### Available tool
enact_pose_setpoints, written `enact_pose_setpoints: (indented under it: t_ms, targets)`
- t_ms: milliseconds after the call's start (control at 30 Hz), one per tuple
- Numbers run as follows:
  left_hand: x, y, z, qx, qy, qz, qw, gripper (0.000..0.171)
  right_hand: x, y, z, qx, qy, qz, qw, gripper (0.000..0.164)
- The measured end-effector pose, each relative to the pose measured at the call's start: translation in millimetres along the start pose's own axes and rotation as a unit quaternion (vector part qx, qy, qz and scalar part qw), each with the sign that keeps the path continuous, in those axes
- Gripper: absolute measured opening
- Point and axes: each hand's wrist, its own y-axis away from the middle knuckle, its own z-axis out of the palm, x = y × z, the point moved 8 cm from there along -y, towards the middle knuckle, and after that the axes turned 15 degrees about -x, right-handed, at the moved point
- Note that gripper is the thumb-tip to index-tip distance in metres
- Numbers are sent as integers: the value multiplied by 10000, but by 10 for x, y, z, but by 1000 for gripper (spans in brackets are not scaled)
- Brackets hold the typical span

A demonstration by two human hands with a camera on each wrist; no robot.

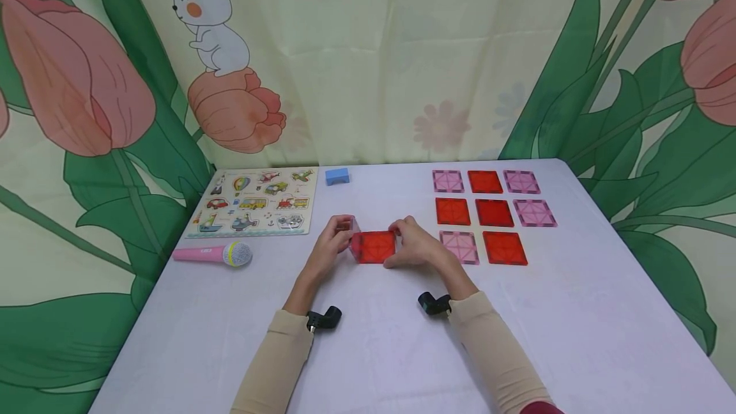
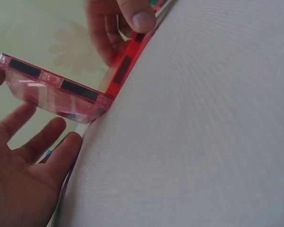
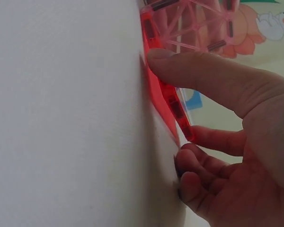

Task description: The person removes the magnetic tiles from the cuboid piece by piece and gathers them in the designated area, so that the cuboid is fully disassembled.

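My left hand (image 1: 333,241) holds a pink translucent magnetic tile (image 1: 354,239) on edge, tilted up from the table. That pink tile meets the left edge of a red magnetic tile (image 1: 376,248). My right hand (image 1: 418,245) grips the red tile by its right side, thumb on the near edge and a finger at the far corner. From the right wrist view, the red tile (image 3: 173,101) is slightly raised off the cloth at one side. Dark magnets show along the rim of the pink tile (image 2: 52,85) in the left wrist view.
Right of my hands, several flat red tiles (image 1: 490,213) and pink tiles (image 1: 520,181) lie in rows. A blue block (image 1: 337,176) stands at the back. To the left are a picture puzzle board (image 1: 259,200) and a pink toy microphone (image 1: 211,253). A printed curtain (image 1: 356,82) hangs behind the table.
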Motion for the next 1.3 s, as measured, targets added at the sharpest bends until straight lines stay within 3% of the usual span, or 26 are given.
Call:
enact_pose_setpoints:
  t_ms: [300, 633, 967, 1100, 1300]
  targets:
    - [-19, 10, -21, 79, -62, -34, 9999, 44, 78, 48, -85, -244, -605, -183, 9977, 79]
    - [-31, 17, -84, 369, 204, -81, 9991, 42, 199, 117, -182, -193, -1317, -265, 9907, 85]
    - [-64, 30, -84, 387, 392, -138, 9984, 44, 239, 136, -226, -175, -1315, -228, 9909, 81]
    - [-103, 25, -82, 433, 460, -268, 9976, 48, 246, 142, -234, 18, -1342, -66, 9909, 71]
    - [-159, -3, -100, 591, 513, -427, 9960, 48, 273, 143, -251, 304, -1454, 153, 9888, 71]
